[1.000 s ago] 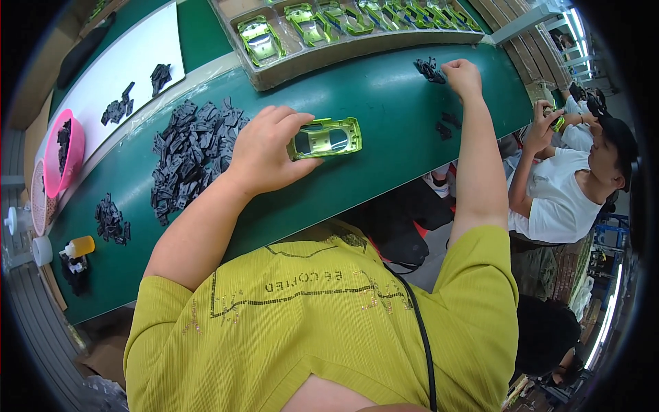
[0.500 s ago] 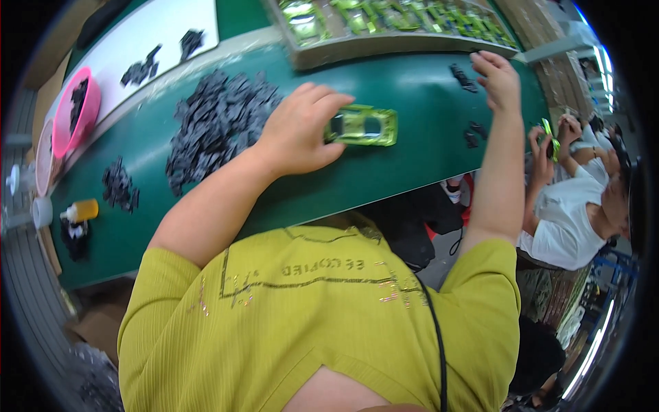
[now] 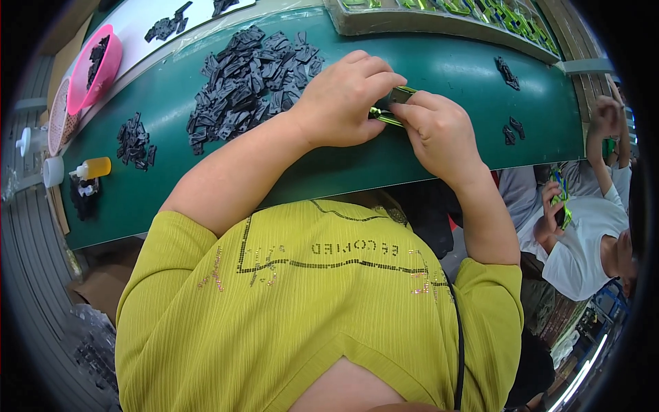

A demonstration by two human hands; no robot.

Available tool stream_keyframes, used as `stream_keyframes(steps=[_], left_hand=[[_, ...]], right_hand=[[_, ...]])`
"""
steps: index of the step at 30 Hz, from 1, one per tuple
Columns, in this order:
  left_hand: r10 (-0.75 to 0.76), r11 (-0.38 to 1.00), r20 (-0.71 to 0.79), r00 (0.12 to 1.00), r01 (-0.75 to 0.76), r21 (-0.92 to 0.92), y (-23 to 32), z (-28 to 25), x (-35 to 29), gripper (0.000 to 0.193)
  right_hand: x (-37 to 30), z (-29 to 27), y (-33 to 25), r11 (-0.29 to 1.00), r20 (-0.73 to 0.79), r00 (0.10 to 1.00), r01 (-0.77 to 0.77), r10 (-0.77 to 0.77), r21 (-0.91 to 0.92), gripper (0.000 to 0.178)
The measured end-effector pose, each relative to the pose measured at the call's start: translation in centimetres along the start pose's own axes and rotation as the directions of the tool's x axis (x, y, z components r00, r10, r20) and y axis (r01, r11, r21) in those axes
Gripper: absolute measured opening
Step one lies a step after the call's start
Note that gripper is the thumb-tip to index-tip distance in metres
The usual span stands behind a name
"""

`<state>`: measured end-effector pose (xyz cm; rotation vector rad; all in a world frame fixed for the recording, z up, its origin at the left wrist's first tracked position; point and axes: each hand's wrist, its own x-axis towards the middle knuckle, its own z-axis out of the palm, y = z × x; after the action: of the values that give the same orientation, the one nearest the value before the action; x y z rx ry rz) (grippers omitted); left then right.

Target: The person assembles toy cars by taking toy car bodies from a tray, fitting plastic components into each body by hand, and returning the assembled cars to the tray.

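Observation:
Between my two hands is a green toy car body (image 3: 388, 119), turned on its side and mostly covered by my fingers. My left hand (image 3: 349, 101) is closed around one end of it. From the other side, my right hand (image 3: 437, 130) pinches at the car with thumb and fingers pressed in. A dark surface (image 3: 396, 98) shows between the thumbs; I cannot tell if it is part of the car or a separate piece. Left of my left hand spreads a large heap of flat black plastic parts (image 3: 240, 86).
Small groups of black parts lie at right (image 3: 508, 73) and left (image 3: 134, 141). A carton of green car bodies (image 3: 439, 25) stands at the back. At left are a pink basket (image 3: 110, 58) and a yellow-liquid bottle (image 3: 95, 167). A co-worker in white (image 3: 583, 240) sits at right.
My right hand has come from the small black parts at the right to the toy car. The car, earlier flat on the table under my left hand, is now tipped up between both hands.

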<state>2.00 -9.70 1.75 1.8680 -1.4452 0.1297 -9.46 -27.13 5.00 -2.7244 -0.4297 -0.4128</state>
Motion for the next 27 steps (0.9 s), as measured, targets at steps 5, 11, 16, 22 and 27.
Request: stream_keyframes(steps=[5, 11, 16, 22, 27], left_hand=[[0.009, 1.0, -0.001, 1.0, -0.009, -0.02, -0.11, 0.07, -0.1, 0.058], [0.019, 0.999, -0.022, 1.0, -0.019, -0.035, -0.53, 0.14, -0.03, 0.059], [0.036, 0.998, -0.003, 0.999, -0.036, -0.042, -0.48, 0.17, 0.0, 0.059], [0.025, 0.999, 0.009, 1.0, -0.025, -0.047, -0.54, 0.12, -0.23, 0.06], [0.014, 0.998, -0.025, 1.0, -0.015, -0.06, -0.2, 0.34, 0.13, 0.057]], right_hand=[[0.39, -0.74, 0.16, 1.0, 0.084, 0.996, 0.022, -0.024, 0.019, 0.019], [0.29, -1.05, 0.13, 0.999, 0.087, 0.996, -0.013, 0.016, -0.039, 0.018], [0.48, -0.98, -0.03, 0.999, 0.072, 0.997, 0.036, -0.036, -0.003, 0.017], [0.44, -0.88, 0.41, 0.994, 0.096, 0.995, 0.022, -0.033, 0.108, 0.019], [0.26, -0.97, 0.26, 0.994, 0.088, 0.996, 0.009, -0.018, 0.11, 0.023]])
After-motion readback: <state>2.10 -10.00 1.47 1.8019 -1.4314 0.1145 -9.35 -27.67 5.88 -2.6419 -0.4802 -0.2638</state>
